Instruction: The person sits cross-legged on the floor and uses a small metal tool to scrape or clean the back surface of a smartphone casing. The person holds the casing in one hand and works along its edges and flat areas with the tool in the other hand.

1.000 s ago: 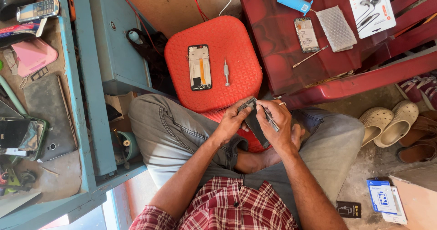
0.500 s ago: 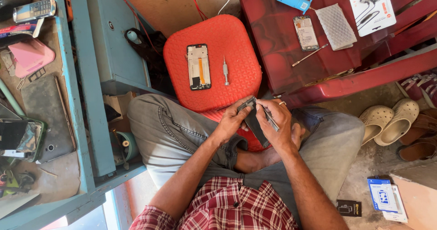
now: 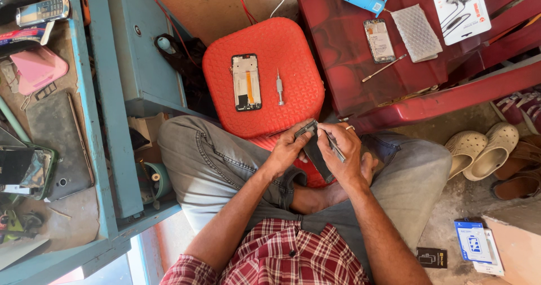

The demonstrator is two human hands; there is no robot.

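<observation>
Head view, left to right. Blue workbench [image 3: 115, 149] at 9 o'clock, keypad phone [image 3: 43, 10] at its far end, pink case [image 3: 38, 68] just below that. Red stool [image 3: 265, 76] at 12 o'clock of the hands; on it a phone frame [image 3: 247, 82] with a small screwdriver [image 3: 279, 86] just beside it at 3 o'clock, apart. Left hand [image 3: 288, 149] has its fingers curled closed around the dark phone [image 3: 313, 148], gripping its left edge, over the lap at centre. Right hand [image 3: 340, 149] touches the phone's right side, fingers pinched shut on a thin metal tool [image 3: 332, 144] lying across the phone. Red chair [image 3: 406, 59] at 1 o'clock carries a blue tube [image 3: 364, 0], another phone [image 3: 378, 40], an earphone box [image 3: 462, 9]. Sandals [image 3: 482, 149] at 3 o'clock.
</observation>
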